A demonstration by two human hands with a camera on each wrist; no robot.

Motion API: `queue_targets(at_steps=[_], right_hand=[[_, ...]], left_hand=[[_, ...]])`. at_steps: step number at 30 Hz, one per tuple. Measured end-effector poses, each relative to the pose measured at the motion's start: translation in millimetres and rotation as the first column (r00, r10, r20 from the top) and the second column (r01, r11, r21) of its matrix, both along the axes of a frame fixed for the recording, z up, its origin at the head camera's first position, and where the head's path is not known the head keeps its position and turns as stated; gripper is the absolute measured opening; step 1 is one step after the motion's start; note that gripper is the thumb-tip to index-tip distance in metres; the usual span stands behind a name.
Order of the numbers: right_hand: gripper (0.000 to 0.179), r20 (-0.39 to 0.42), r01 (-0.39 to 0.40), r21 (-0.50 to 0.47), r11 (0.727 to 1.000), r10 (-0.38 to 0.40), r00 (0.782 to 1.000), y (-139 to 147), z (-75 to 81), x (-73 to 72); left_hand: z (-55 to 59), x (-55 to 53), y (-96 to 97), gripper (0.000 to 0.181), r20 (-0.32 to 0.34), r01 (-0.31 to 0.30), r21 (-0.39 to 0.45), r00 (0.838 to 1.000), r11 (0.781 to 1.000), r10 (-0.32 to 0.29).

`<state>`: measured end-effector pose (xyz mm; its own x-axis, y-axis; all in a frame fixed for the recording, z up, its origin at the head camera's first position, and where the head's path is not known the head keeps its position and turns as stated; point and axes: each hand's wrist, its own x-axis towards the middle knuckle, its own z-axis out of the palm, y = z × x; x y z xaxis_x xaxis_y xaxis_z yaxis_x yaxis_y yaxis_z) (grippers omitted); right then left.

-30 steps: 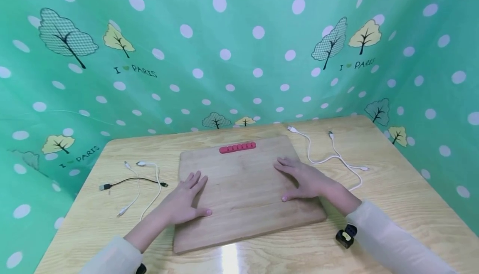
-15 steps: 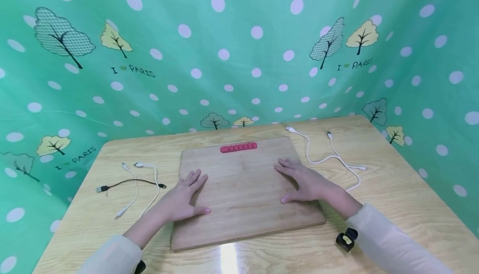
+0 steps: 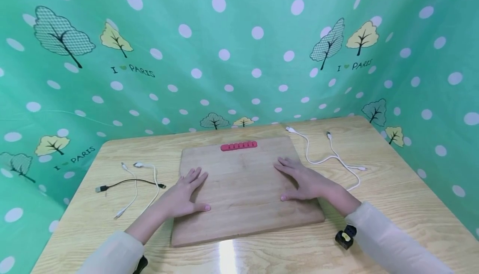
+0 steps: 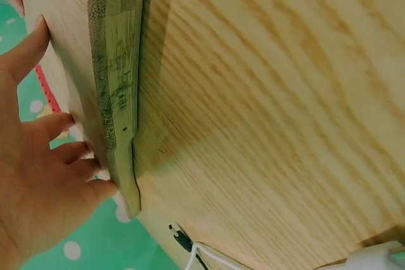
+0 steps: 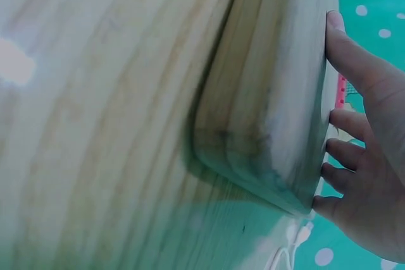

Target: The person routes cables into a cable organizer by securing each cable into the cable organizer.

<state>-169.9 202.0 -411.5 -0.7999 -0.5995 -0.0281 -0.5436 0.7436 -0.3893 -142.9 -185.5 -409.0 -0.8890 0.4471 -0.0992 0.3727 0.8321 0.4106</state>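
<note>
A wooden cutting board (image 3: 239,182) lies flat on the table, slightly askew. My left hand (image 3: 183,197) rests on its left part, fingers spread and thumb pointing inward. On the right part rests my right hand (image 3: 303,178), also with spread fingers. Along the far edge of the board sits a red cable-holder strip (image 3: 238,146) with several slots. The left wrist view shows fingertips (image 4: 66,121) touching the board's top face beside its thick side edge. In the right wrist view the thumb and fingers (image 5: 342,121) touch the top face near a rounded corner.
Left of the board lie a short black USB cable (image 3: 131,180) and two white cables, one white cable (image 3: 132,199) crossing under or over the black one. More white cable (image 3: 333,157) lies at the right. A dotted green cloth (image 3: 239,74) hangs behind the table (image 3: 374,224).
The board has slid slightly away from the person, with both hands staying on it. The head view has also shifted a little. The cables lie as before.
</note>
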Motion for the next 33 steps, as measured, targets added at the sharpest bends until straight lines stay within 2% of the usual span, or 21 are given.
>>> queue_targets(at_steps=[12, 20, 25, 29, 33], right_hand=[[0.092, 0.001, 0.0, -0.011, 1.0, 0.0, 1.0, 1.4, 0.8, -7.3], [0.093, -0.003, -0.01, -0.049, 0.999, 0.01, 1.0, 2.4, -7.0, -8.5], [0.093, -0.081, -0.035, -0.019, 0.999, 0.033, 0.996, 4.7, -7.8, -8.7], [0.09, -0.103, -0.041, -0.023, 0.999, 0.038, 0.994, 7.2, -8.5, -9.8], [0.081, -0.11, -0.013, -0.042, 0.999, 0.008, 0.994, 7.2, -7.2, -11.1]], left_hand=[[-4.2, -7.7, -2.0, 0.094, -0.017, 0.007, 0.017, 1.0, 1.0, -0.006], [-8.2, -3.8, -4.0, 0.093, -0.028, 0.006, -0.009, 1.0, 1.0, -0.006], [-7.6, -2.2, -1.9, 0.09, -0.062, -0.012, -0.031, 0.998, 0.999, 0.01], [-8.6, 0.2, 0.1, 0.084, -0.097, -0.037, -0.03, 0.995, 0.999, 0.034], [-8.0, 1.1, -0.2, 0.077, -0.162, -0.046, 0.0, 0.986, 0.999, 0.045]])
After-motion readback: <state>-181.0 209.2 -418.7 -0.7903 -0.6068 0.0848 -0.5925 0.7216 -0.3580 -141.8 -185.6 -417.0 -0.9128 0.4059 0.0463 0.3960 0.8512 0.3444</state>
